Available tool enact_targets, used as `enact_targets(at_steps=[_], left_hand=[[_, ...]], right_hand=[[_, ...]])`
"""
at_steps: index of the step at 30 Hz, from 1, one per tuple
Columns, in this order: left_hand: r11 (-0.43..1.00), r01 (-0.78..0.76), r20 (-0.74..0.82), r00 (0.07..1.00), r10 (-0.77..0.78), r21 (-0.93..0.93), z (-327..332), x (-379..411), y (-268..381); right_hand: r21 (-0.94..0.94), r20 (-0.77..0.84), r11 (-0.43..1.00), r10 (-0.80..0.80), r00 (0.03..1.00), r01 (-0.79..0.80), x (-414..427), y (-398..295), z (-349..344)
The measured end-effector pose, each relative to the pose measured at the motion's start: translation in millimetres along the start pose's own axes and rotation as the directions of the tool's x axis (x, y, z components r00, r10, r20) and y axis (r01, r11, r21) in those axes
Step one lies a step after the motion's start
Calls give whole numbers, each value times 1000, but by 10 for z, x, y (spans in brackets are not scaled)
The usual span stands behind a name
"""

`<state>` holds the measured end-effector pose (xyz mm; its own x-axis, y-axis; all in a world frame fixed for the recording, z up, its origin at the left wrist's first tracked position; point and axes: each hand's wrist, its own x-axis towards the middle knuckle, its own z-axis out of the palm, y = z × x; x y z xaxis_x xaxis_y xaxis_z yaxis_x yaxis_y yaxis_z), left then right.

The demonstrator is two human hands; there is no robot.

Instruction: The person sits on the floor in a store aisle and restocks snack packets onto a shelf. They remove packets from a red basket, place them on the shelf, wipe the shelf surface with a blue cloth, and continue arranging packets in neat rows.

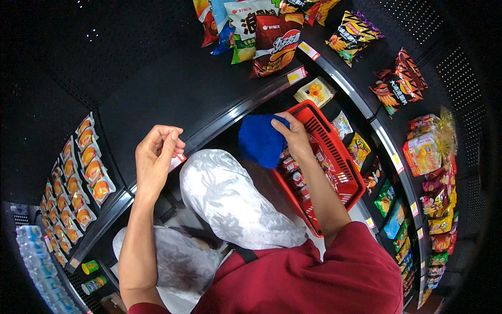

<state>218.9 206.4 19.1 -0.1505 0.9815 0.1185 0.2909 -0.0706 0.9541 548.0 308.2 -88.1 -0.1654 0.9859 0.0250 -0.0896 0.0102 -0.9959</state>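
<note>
My right hand [294,135] grips a blue cloth [261,137] by its edge, thumb on top, beside the rim of a red plastic shopping basket [313,112]. Several small red-and-white snack packets [300,178] lie in the basket, partly hidden by my forearm. My left hand [157,157] is raised near the front rail of a black shelf [219,121]. Its fingers are curled in with the thumb against them, and nothing shows between them. Below it are my bent knees in grey patterned trousers [235,196].
Bags of chips [278,47] stand at the back of the shelf. Rows of packaged bread [94,172] are at the left, bottled drinks [37,255] beyond them. More snack bags [398,88] line the right shelves. Two green canisters [94,284] are low at the left.
</note>
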Motion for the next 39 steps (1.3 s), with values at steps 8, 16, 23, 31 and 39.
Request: enact_targets(at_steps=[8,16,23,31,39], left_hand=[[999,33,-9,999,-34,-21,19,52,-33],[997,-29,-23,999,30,77,-64,47,-187],[999,-39,-66,997,42,37,-72,93,-187],[997,-34,-76,996,40,76,-68,95,-215],[998,-15,-98,995,21,57,-87,106,-176]], right_hand=[[-162,-379,940,222,898,-300,225,1405,-413],[-195,-338,977,19,941,-90,-214,1209,-1165],[-546,-349,817,-24,937,-183,-807,1270,-2064],[-918,80,369,-188,979,146,-577,1406,-1277],[-834,-91,542,58,994,-108,-153,1780,-1317]])
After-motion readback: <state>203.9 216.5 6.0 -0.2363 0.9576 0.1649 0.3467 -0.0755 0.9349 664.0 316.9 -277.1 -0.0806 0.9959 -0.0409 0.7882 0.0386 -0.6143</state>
